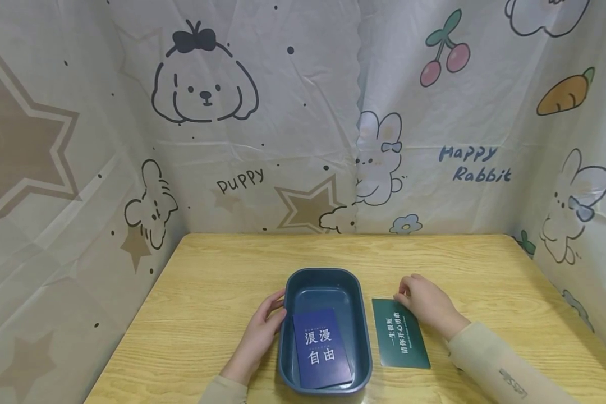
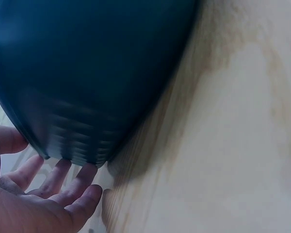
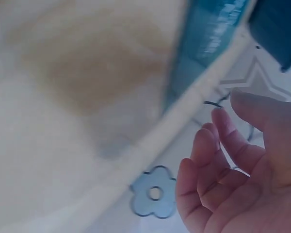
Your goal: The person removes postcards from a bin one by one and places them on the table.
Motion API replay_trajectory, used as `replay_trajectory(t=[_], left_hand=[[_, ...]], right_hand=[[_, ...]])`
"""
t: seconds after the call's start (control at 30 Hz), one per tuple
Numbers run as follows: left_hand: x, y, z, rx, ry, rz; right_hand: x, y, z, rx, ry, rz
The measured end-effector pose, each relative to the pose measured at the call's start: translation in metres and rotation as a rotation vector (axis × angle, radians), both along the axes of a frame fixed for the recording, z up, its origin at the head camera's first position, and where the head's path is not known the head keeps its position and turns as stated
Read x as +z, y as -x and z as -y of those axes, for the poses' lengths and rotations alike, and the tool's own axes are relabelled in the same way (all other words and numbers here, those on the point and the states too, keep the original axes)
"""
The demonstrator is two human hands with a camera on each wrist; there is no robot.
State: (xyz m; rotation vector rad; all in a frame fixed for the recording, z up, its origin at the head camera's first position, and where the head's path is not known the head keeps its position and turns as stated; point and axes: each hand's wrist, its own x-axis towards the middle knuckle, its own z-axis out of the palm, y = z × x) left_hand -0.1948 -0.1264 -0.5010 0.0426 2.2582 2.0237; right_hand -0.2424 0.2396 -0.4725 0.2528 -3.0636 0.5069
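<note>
We observe the left hand point(image 1: 258, 335) with extended fingers touching the left wall of the blue tray point(image 1: 319, 297); the violet card point(image 1: 322, 349) lies inside, toward the near end. Our right hand point(image 1: 428, 303), loosely curled and gripping nothing, is at the far right corner of the green card point(image 1: 401, 335), right of the tray on the table point(image 1: 222, 269).
</note>
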Motion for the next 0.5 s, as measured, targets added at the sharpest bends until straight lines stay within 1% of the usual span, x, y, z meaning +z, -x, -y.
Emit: replay_trajectory(t=[0.2, 0.27, 0.5], left_hand=[[0.0, 0.0, -0.001, 0.003, 0.003, -0.004], [0.0, 0.0, -0.001, 0.005, 0.002, -0.003], [0.0, 0.0, -0.001, 0.01, 0.007, 0.0]], right_hand=[[0.025, -0.006, 0.017, 0.042, 0.032, -0.114], [0.031, -0.008, 0.024, 0.058, 0.049, -0.137], [0.044, -0.012, 0.051, 0.148, 0.061, -0.203]])
